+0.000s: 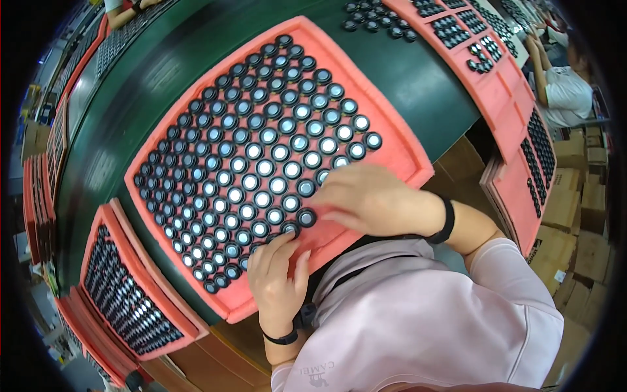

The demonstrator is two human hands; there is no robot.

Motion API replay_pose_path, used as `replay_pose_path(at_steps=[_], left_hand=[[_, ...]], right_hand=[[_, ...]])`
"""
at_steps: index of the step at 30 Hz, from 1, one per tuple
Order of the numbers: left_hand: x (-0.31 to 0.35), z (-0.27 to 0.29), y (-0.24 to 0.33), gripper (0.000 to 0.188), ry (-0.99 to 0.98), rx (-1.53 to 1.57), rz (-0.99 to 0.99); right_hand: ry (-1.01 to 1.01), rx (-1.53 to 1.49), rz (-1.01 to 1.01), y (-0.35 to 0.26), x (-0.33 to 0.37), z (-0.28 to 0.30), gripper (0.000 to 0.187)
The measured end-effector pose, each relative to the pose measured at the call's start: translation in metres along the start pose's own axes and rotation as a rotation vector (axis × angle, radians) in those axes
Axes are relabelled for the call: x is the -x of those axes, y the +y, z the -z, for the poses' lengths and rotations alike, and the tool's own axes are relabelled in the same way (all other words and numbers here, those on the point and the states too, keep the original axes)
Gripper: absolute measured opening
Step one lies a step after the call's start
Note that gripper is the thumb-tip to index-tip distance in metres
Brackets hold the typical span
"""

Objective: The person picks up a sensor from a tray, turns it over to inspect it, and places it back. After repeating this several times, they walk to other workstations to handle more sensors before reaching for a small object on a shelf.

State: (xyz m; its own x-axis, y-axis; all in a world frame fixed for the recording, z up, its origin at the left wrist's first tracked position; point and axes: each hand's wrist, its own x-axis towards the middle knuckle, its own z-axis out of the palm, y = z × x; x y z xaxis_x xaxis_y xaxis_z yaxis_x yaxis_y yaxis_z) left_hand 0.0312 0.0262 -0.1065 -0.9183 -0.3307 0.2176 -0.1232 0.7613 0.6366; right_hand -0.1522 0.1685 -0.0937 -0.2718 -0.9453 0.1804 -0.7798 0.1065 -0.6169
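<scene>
A large pink foam tray (411, 147) lies tilted across the green work surface before me, filled with rows of small round black parts (266, 168) with shiny silver tops. My right hand (375, 199) reaches over the tray's near right part, its fingers curled together beside a darker-topped round part (306, 217). Whether anything sits between those fingertips is hidden. At the tray's near edge, my left hand (277, 277) has its thumb and fingers apart, with the fingertips by the last parts of the near rows. Both wrists wear dark bands.
Further pink trays of round parts stand at the lower left (130, 294) and along the right (503, 98). Loose round parts (375, 18) sit on the green surface (424, 72) at the back. Cardboard boxes (562, 215) are stacked at right. Another person (565, 91) works at far right.
</scene>
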Motion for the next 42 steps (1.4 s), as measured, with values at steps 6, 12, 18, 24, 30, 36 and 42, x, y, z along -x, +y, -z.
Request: replay_pose_path(at_steps=[6, 12, 18, 24, 30, 36, 42], left_hand=[[0.0, 0.002, 0.002, 0.022, -0.004, 0.025, -0.007], [0.003, 0.007, 0.002, 0.023, -0.016, 0.081, -0.023], [0.004, 0.013, 0.008, 0.022, -0.016, 0.182, -0.03], [0.004, 0.012, 0.012, 0.019, -0.038, 0.208, -0.046], [0.008, 0.013, 0.014, 0.018, -0.031, 0.231, -0.017], [0.006, 0.009, 0.02, 0.017, -0.042, 0.257, 0.019], [0.004, 0.007, 0.03, 0.017, 0.002, 0.351, 0.096]], right_hand=[[0.297, 0.284, -0.087, 0.056, 0.005, 0.083, 0.025], [0.303, 0.517, -0.268, 0.175, 0.012, 0.143, 0.023], [0.346, 0.517, -0.552, 0.236, 0.005, 0.152, 0.031], [0.374, 0.534, -0.508, 0.257, 0.009, 0.15, 0.03], [0.457, 0.491, -0.506, 0.251, -0.01, 0.151, 0.03], [0.412, 0.456, -0.544, 0.251, -0.02, 0.147, 0.032], [0.362, 0.368, -0.459, 0.246, -0.023, 0.142, 0.034]])
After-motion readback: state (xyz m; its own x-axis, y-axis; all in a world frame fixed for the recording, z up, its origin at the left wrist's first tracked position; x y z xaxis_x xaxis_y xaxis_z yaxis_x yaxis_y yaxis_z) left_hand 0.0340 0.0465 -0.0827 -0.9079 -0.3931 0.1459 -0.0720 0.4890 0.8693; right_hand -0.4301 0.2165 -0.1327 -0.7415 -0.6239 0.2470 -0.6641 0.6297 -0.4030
